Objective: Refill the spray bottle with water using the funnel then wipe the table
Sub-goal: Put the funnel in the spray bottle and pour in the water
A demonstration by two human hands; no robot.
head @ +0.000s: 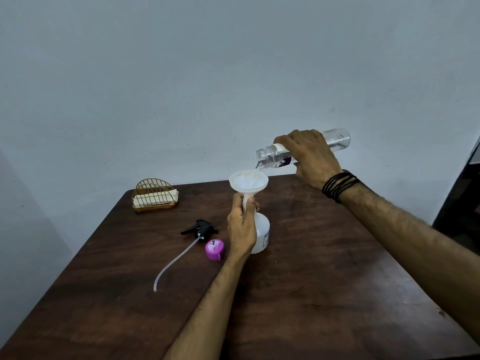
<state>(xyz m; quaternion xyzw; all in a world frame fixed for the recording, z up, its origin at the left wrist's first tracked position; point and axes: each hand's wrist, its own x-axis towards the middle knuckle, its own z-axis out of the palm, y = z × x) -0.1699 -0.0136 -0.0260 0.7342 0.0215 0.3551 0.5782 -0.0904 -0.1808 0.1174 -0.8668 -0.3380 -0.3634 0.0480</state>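
On the dark wooden worktop [324, 268] a white spray bottle [262, 236] stands upright with a white funnel [248, 181] in its neck. The left hand [242, 224] grips the funnel's stem. The right hand [310, 157] holds a clear water bottle [272, 155] tipped over the funnel. The black trigger head [200, 228], a purple cap [215, 249] and a gold wire napkin holder [155, 195] lie to the left.

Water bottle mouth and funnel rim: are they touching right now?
Apart. The head view shows the clear water bottle, tilted in the right hand, with its mouth above the white funnel and wall visible between them.

The left hand [242, 224] hides the spray bottle [261, 236] neck.
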